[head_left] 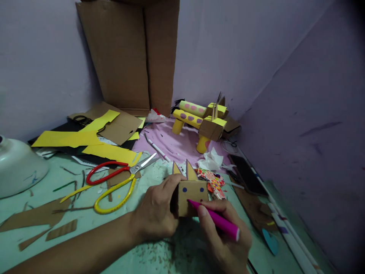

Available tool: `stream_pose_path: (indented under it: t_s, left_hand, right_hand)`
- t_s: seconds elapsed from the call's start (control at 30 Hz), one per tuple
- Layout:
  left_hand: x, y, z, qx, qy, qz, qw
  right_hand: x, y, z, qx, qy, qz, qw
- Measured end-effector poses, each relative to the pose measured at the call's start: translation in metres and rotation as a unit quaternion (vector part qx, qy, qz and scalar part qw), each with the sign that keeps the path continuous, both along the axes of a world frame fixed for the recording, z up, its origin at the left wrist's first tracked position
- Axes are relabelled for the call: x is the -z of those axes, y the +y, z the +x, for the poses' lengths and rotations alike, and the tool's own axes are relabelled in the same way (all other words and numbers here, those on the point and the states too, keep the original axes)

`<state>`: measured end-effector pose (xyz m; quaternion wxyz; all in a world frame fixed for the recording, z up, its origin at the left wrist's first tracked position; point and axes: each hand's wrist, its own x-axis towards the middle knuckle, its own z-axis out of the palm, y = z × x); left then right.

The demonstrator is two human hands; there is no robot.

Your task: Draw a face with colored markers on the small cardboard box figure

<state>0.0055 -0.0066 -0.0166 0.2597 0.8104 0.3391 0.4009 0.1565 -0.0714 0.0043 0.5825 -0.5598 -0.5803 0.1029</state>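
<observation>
I have my left fingers (173, 180) closed around a cardboard box (193, 191) with pointed ears (191, 173). My right fingers (204, 216) pinch a pink marker (221, 222), tip at the box's front.

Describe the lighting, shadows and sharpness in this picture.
Head view: dim light, upper right corner fading to black; head view: shadow on the table between left hand and right hand; head view: magenta marker clearly outlined, scissors blades glinting.
</observation>
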Motion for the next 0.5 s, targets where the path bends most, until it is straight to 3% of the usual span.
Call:
stream_pose_path:
  t_s: [0.5]
  left_hand:
    - [0.0004, -0.0018, 0.0, 0.0, -0.005, -0.008, 1.0]
  right_hand:
    - [0.0005, 0.0006, 0.0017, -0.012, -0.014, 0.01, 1.0]
